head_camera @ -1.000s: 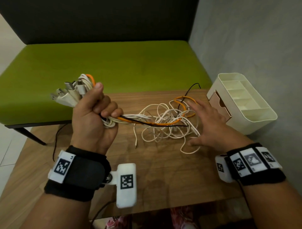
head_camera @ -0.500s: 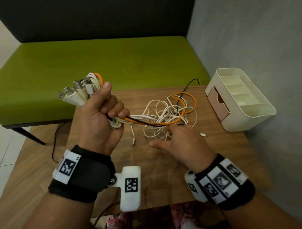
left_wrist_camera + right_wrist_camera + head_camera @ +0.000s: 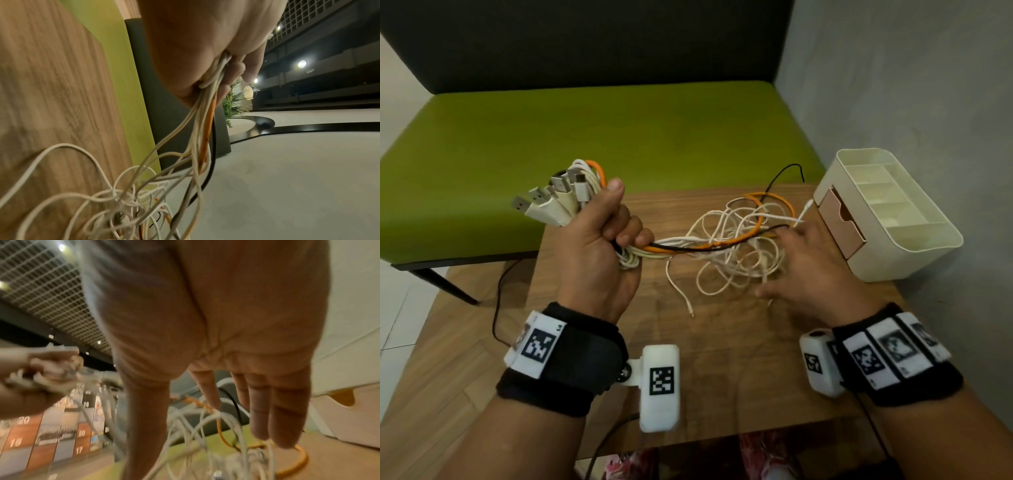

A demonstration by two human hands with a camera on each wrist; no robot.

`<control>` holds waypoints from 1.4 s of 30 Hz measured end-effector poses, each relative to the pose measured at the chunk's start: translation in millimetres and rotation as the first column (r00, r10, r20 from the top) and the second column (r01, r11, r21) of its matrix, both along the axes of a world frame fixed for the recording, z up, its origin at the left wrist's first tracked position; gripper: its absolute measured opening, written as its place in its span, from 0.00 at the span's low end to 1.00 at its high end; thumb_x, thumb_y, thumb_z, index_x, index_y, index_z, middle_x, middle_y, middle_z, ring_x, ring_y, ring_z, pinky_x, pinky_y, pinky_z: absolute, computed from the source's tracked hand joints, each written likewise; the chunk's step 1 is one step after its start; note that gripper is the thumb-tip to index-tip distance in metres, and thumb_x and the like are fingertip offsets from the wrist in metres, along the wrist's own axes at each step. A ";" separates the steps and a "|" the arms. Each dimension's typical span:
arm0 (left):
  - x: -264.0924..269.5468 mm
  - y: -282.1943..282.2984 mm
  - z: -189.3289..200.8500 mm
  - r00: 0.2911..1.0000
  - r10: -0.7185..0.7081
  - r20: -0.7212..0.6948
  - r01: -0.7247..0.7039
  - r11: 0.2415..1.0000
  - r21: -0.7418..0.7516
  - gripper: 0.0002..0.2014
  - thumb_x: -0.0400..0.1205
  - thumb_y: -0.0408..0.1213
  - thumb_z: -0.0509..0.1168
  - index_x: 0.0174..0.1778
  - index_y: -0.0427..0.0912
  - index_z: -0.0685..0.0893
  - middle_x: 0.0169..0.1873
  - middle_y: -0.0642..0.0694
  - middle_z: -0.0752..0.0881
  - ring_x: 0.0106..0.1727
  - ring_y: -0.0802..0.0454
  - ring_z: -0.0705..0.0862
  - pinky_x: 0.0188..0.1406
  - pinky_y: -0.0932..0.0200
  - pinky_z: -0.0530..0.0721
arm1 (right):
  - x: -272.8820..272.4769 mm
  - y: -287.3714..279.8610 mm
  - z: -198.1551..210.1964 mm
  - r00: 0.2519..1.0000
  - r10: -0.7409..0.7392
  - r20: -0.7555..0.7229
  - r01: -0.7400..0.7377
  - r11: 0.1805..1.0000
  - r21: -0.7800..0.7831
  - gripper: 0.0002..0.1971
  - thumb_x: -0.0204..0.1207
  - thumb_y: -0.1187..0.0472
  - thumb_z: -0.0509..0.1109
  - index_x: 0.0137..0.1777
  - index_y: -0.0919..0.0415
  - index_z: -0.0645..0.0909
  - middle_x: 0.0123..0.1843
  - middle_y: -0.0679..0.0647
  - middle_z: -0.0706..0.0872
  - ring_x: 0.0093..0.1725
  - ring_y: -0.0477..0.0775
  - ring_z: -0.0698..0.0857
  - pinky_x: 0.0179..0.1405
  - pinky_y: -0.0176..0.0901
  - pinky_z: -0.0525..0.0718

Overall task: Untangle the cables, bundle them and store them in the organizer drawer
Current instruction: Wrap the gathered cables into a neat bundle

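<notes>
the left hand [image 3: 599,253] is making a tight fist round one end of the bunch of thin white, orange and black cables [image 3: 726,240], held up above the brown wooden table [image 3: 722,359]. the flat metal plug ends [image 3: 551,202] are sticking out of the top of the fist. the right hand [image 3: 804,270] is lying flat with its fingers spread out straight, on the right side of the loose mess of loops, holding nothing. the rest of the cables are lying in a tangle on the table between the two hands, just beside the cream plastic organizer box [image 3: 907,253]. its light brown drawer [image 3: 839,222] is facing the cables. behind the table is sitting a green padded bench [image 3: 619,130].

the cables look light, soft and bendy, so they will probably flop and catch on each other. pulling hard could make knots tighter. it seems best to take one cable near its plug and slide it out slowly.
</notes>
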State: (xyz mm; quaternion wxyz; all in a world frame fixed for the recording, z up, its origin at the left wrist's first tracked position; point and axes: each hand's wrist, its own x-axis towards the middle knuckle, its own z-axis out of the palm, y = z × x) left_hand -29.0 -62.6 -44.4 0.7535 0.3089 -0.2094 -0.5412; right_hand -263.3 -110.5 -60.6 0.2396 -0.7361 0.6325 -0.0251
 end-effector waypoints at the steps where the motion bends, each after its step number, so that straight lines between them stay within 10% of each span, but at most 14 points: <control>1: -1.0 -0.8 -0.6 1.000 0.017 0.012 -0.017 1.000 0.008 0.17 0.83 0.35 0.64 0.29 0.48 0.68 0.16 0.56 0.61 0.19 0.60 0.63 0.24 0.63 0.69 | -3.0 2.5 8.6 1.000 -0.003 -0.018 0.003 1.000 0.017 0.38 0.64 0.44 0.84 0.73 0.48 0.75 0.74 0.55 0.71 0.67 0.57 0.79 0.65 0.50 0.78; 5: -10.8 -1.8 -2.1 0.999 0.038 0.003 -0.038 0.999 0.022 0.16 0.82 0.34 0.65 0.30 0.49 0.69 0.17 0.55 0.62 0.20 0.60 0.64 0.26 0.62 0.73 | -3.5 16.9 39.4 0.978 -0.047 0.205 0.050 0.999 -0.010 0.25 0.70 0.33 0.73 0.36 0.58 0.81 0.32 0.53 0.88 0.34 0.52 0.87 0.39 0.48 0.82; 11: -42.4 4.3 -2.2 0.979 -0.094 -0.181 0.098 0.995 0.010 0.17 0.83 0.38 0.63 0.26 0.47 0.74 0.17 0.55 0.70 0.21 0.61 0.74 0.31 0.63 0.81 | 45.9 44.1 18.6 0.759 -0.270 0.593 -0.106 0.847 0.521 0.28 0.74 0.33 0.60 0.42 0.61 0.80 0.47 0.67 0.92 0.46 0.62 0.93 0.38 0.49 0.89; 16: -55.7 6.7 -4.8 0.963 -0.176 -0.202 0.197 0.976 0.091 0.20 0.81 0.40 0.62 0.21 0.43 0.77 0.18 0.49 0.76 0.24 0.54 0.80 0.33 0.61 0.85 | 39.1 30.7 14.0 0.349 -0.406 0.845 -0.024 0.897 0.441 0.15 0.81 0.61 0.70 0.57 0.76 0.84 0.55 0.65 0.91 0.54 0.62 0.91 0.50 0.52 0.87; 25: -62.2 6.6 0.7 0.957 -0.193 -0.216 0.237 0.951 0.198 0.09 0.79 0.37 0.64 0.46 0.34 0.79 0.21 0.46 0.76 0.24 0.54 0.80 0.31 0.61 0.85 | 39.8 30.4 20.7 -0.050 -0.378 0.924 0.090 0.920 0.381 0.10 0.79 0.72 0.67 0.55 0.79 0.82 0.47 0.72 0.88 0.40 0.58 0.91 0.40 0.45 0.90; 30: -65.3 6.5 -3.2 0.959 -0.206 -0.197 0.249 0.941 0.230 0.09 0.76 0.37 0.64 0.43 0.34 0.78 0.21 0.46 0.74 0.24 0.54 0.77 0.30 0.64 0.83 | 35.4 25.1 19.3 -0.015 -0.454 0.891 0.084 0.887 0.453 0.14 0.84 0.71 0.64 0.66 0.77 0.75 0.56 0.71 0.89 0.47 0.62 0.92 0.43 0.53 0.92; 35: -74.4 7.3 -10.3 0.953 -0.254 -0.163 0.290 0.921 0.262 0.15 0.85 0.34 0.60 0.34 0.33 0.84 0.31 0.41 0.84 0.21 0.55 0.80 0.23 0.65 0.82 | 30.3 25.3 14.1 0.527 -0.159 0.835 0.131 0.986 0.105 0.19 0.83 0.61 0.66 0.70 0.58 0.65 0.52 0.51 0.93 0.48 0.61 0.92 0.55 0.70 0.87; 38: -76.9 7.7 -12.6 0.946 -0.294 -0.133 0.320 0.909 0.267 0.23 0.86 0.35 0.60 0.25 0.40 0.89 0.30 0.44 0.87 0.22 0.58 0.79 0.27 0.67 0.82 | 32.3 27.6 16.0 0.646 -0.089 0.758 0.144 0.990 -0.006 0.31 0.79 0.54 0.67 0.79 0.53 0.57 0.51 0.46 0.93 0.53 0.52 0.91 0.57 0.65 0.86; 42: -78.7 9.4 -13.8 0.935 -0.328 -0.135 0.354 0.875 0.330 0.14 0.78 0.39 0.66 0.28 0.41 0.88 0.33 0.44 0.83 0.26 0.58 0.77 0.34 0.65 0.77 | 22.9 23.8 22.9 0.811 -0.103 0.577 0.173 0.983 -0.068 0.19 0.80 0.51 0.70 0.66 0.53 0.70 0.46 0.51 0.92 0.47 0.49 0.89 0.52 0.57 0.86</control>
